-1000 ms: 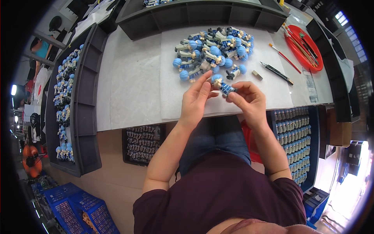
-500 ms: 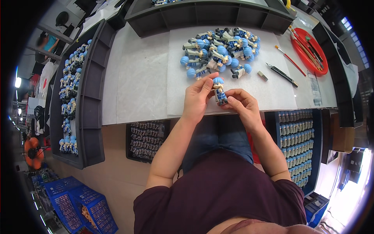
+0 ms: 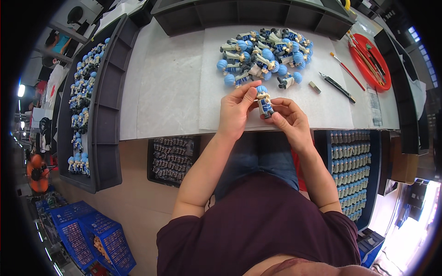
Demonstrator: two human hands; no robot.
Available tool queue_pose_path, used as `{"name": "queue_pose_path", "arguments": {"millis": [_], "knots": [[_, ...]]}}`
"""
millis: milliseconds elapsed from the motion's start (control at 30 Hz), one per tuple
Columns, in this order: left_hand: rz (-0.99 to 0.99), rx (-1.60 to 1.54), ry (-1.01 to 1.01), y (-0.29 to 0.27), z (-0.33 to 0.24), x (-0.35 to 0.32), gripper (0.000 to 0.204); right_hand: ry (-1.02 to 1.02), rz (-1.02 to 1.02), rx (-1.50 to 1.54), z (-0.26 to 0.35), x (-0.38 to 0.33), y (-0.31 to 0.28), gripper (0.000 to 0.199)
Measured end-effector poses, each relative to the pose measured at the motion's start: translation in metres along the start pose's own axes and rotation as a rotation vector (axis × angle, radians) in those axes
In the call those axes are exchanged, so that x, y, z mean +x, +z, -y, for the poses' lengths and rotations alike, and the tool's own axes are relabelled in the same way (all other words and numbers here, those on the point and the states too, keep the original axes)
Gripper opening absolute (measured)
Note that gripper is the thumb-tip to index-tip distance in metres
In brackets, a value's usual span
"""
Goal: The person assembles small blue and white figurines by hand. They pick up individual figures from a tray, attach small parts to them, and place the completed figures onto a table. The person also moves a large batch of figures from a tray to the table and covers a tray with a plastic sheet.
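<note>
A small blue-haired figurine [image 3: 264,102] in blue and white clothes is held upright, a little tilted, between both hands over the table's front edge. My left hand [image 3: 237,108] pinches it near the head, thumb and forefinger closed at its side. Fingers of my right hand [image 3: 291,120] grip its feet from the other side. Just beyond lies a heap of similar figurines [image 3: 264,54] on a white sheet [image 3: 212,106]. One loose figurine [image 3: 289,80] rests at the heap's near right corner, close to my hands.
Right of the heap lie a grey block [image 3: 314,87], a craft knife [image 3: 337,87], a red-handled brush [image 3: 347,71] and a red dish [image 3: 386,76] of brushes. Dark crates stand at the left [image 3: 107,126] and back [image 3: 253,19]. A tray of figurines [image 3: 350,175] sits below the table's right side.
The figurine has risen slightly and turned a little in my fingers, both hands still on it. The whole view has shifted slightly; the heap looks the same.
</note>
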State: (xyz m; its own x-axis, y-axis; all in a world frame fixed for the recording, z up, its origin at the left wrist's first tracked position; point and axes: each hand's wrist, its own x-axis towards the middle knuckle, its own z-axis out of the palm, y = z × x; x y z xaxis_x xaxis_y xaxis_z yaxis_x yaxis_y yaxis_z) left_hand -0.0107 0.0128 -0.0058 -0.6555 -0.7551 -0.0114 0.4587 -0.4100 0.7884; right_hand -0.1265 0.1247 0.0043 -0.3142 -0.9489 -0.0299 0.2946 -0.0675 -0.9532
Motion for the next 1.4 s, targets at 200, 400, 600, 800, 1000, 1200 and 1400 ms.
{"name": "queue_pose_path", "arguments": {"millis": [200,400,600,800,1000,1200,1400], "knots": [[-0.011,0.019,-0.010,0.000,-0.001,0.000,0.025,-0.055,-0.036,-0.103,-0.009,-0.001,0.003,0.042],[-0.015,0.012,-0.028,0.001,-0.002,0.000,0.024,-0.066,-0.047,-0.072,-0.007,-0.002,0.004,0.040],[-0.009,0.024,-0.032,-0.001,-0.001,0.001,0.025,-0.071,-0.048,-0.083,-0.006,-0.002,0.004,0.040],[0.033,-0.017,-0.005,-0.002,-0.001,0.000,0.026,-0.064,-0.046,-0.034,0.001,-0.006,0.006,0.038],[0.041,0.000,0.009,-0.001,-0.002,-0.001,0.025,-0.089,-0.043,0.010,-0.005,-0.003,0.003,0.035],[0.051,0.010,-0.021,-0.001,-0.003,-0.001,0.027,-0.105,-0.106,0.008,-0.009,-0.004,0.003,0.032],[0.084,0.298,-0.005,0.003,-0.002,-0.004,0.030,-0.639,-0.248,-0.492,-0.029,-0.004,-0.004,0.044]]}}
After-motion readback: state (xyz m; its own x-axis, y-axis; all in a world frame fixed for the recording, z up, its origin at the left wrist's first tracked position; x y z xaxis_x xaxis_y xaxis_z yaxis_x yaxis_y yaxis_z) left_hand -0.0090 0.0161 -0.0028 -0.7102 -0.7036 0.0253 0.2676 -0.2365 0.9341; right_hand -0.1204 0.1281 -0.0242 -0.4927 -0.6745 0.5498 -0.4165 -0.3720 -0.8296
